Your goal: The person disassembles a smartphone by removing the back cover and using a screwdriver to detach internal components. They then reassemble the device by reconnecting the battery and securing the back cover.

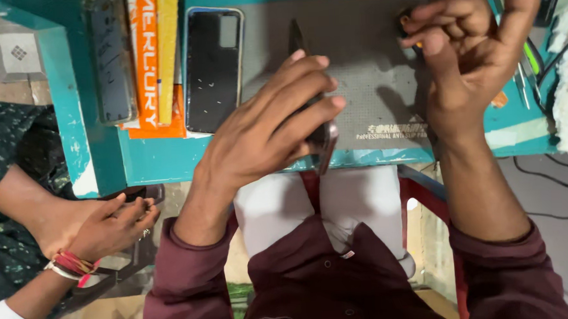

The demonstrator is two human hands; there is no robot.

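left hand (263,131) fingers grasp a phone (314,123) on edge; right hand (467,40) fingers curled.

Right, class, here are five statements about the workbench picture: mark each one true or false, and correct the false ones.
1. The left hand holds a phone on its edge over the grey mat. True.
2. The right hand lies flat and open on the mat. False: it is raised above the mat with the fingers curled, pinching something small that cannot be made out.
3. A dark phone back lies on the bench to the left of the mat. True.
4. The bench top is painted red. False: it is teal.
5. Another person's hands are in view at the lower left, with bangles on one wrist. True.
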